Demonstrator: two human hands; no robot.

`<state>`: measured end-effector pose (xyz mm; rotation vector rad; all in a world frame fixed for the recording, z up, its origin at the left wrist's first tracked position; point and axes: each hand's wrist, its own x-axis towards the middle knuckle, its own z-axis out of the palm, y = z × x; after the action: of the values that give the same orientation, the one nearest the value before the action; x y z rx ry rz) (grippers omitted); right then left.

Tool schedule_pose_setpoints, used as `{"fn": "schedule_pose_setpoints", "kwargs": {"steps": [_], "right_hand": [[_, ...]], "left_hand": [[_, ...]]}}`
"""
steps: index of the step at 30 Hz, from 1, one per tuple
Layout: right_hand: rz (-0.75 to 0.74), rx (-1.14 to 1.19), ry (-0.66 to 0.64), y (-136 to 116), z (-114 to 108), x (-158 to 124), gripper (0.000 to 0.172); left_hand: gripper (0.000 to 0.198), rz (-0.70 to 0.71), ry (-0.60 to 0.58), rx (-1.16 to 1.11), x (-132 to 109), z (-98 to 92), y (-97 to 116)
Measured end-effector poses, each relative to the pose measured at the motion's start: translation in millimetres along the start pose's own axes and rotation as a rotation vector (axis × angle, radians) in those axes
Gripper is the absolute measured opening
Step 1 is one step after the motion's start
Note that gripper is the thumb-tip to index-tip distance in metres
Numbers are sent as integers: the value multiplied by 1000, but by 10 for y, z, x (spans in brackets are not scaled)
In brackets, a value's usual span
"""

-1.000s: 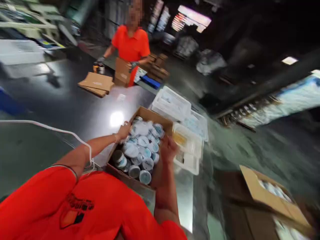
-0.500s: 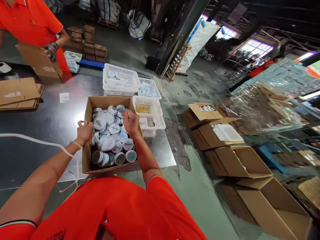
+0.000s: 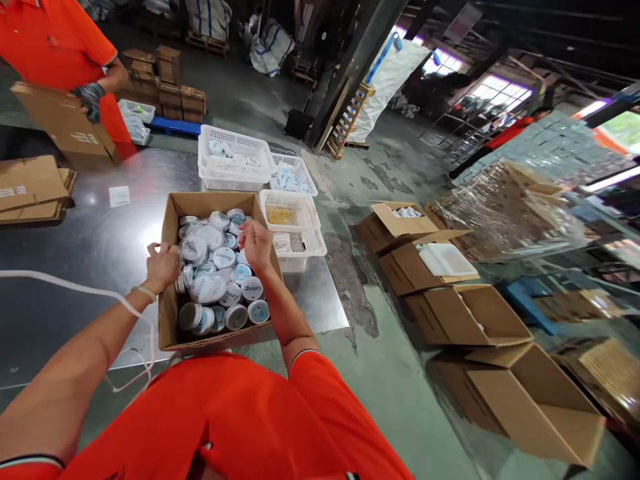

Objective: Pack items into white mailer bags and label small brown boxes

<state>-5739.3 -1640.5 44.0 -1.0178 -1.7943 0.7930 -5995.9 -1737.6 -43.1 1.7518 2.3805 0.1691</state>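
Note:
An open cardboard box [image 3: 170,267] stands at the front of the metal table, filled with several round white and pale-blue tins, some lettered "beauty". Clear plastic [image 3: 206,233] lies over the tins at the upper left. My left hand [image 3: 163,267] is closed at the box's left rim, its fingertips beside the plastic and a tin; what it grips is hidden. Above the tins near the right wall, my right hand [image 3: 257,245] is closed with the fingers curled in. Whatever it may hold does not show.
White plastic baskets [image 3: 235,150] with tins and small parts stand behind and right of the box. A white cord [image 3: 75,280] crosses my left forearm. Flattened cartons [image 3: 30,190] lie left, near a gloved co-worker. Open cartons [image 3: 470,313] line the floor at right.
The whole view has shifted slightly, so the box and table sit a little further left. Both hands keep nearly the same places at the box.

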Motion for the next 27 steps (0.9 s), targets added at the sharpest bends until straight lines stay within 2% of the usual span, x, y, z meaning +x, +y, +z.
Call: {"fn": "schedule_pose_setpoints", "kwargs": {"steps": [3, 5, 8, 11, 14, 16, 18, 19, 22, 25, 27], "right_hand": [[-114, -167, 130, 102, -48, -5, 45], [-184, -265, 247, 213, -107, -33, 47], [-149, -314, 333, 416, -233, -106, 43], [-7, -356, 281, 569, -358, -167, 51], [-27, -478, 260, 637, -422, -185, 32], [-61, -545, 260, 681, -437, -197, 31], [6, -605, 230, 756, -456, -233, 20], [70, -642, 206, 806, -476, -262, 20], [239, -736, 114, 979, -583, -392, 32], [283, -734, 66, 1144, -707, -546, 24], [278, -693, 93, 1254, -763, -615, 20]], "left_hand": [[38, -34, -14, 47, -14, 3, 17], [38, -40, -9, 61, -23, 6, 29], [37, -37, -4, 59, -31, 15, 30], [36, -22, 12, 32, -41, 29, 19], [38, -18, 34, 13, -48, 44, 21], [39, -27, 52, -6, -42, 54, 29], [42, -33, 69, -29, -31, 62, 30], [45, -33, 85, -52, -27, 67, 24], [61, -32, 164, -142, -32, 98, -30], [78, -80, 247, -220, -11, 157, -148], [90, -88, 285, -307, 53, 192, -244]]}}
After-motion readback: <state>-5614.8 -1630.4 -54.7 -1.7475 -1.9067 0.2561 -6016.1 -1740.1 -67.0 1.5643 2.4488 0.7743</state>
